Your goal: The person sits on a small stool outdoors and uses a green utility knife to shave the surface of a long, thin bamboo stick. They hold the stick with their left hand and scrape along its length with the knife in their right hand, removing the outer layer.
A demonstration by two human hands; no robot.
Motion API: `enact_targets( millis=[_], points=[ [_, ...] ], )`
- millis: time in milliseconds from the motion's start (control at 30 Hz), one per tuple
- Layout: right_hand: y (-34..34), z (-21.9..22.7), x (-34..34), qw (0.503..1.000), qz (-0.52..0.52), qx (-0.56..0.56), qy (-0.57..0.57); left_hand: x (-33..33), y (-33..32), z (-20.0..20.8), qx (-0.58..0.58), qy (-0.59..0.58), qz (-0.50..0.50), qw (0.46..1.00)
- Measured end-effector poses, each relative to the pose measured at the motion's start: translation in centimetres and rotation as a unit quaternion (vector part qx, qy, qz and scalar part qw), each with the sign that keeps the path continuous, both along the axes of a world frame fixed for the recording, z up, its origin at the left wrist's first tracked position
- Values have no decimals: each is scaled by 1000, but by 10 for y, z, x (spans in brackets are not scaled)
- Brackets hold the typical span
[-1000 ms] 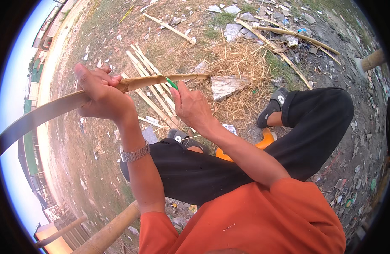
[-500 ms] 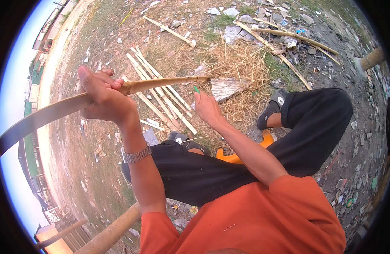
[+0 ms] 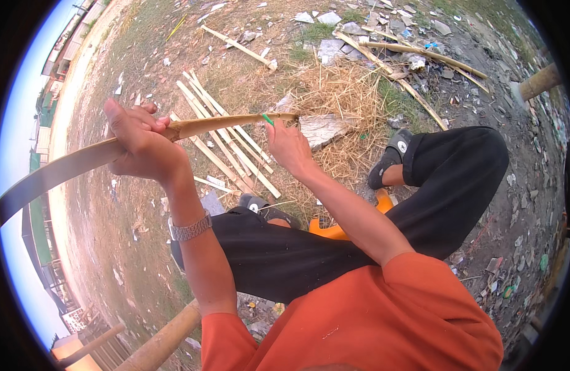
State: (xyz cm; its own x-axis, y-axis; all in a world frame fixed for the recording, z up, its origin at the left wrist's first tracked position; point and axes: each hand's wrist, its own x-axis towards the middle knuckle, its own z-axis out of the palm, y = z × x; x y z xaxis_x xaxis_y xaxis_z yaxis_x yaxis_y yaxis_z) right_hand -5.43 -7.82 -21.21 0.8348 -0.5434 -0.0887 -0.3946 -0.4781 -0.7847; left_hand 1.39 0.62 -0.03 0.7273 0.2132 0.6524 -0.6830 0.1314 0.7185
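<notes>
A long, flat bamboo strip (image 3: 204,125) runs from the left edge of the view to a flat, pale block (image 3: 322,128) on the straw; its narrow end meets the block's edge. Closed around the strip's middle is my left hand (image 3: 139,139), with the thumb pointing up. My right hand (image 3: 289,145) is closed on a slim green tool (image 3: 267,119), which lies across the strip near that narrow end. The fingers hide the rest of the tool, so its kind cannot be made out.
Several split bamboo strips (image 3: 226,136) lie on the ground beyond my knees. Longer bamboo pieces (image 3: 396,77) rest among broken tiles at the upper right. An orange plastic object (image 3: 328,230) sits between my feet, and a bamboo pole (image 3: 164,337) stands close at the lower left.
My right hand has moved slightly left and away from me, bringing the green tool from beside the strip onto it. The left hand keeps its hold; the whole view has shifted slightly.
</notes>
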Motion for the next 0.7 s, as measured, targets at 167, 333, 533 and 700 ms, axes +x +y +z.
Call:
enact_targets(
  millis=[167,333,533,700],
  points=[
    [-19,-67,-4,998,-29,-15,45,2,-13,9,-13,12,-1,1000],
    [-6,-11,2,999,31,33,15,2,-1,1,-6,17,11,1000],
    [-36,-84,3,992,18,-82,93,-3,1,-2,-1,-4,-39,999],
    [-24,-53,19,994,14,-56,95,5,2,2,-17,32,-8,999]
  ],
)
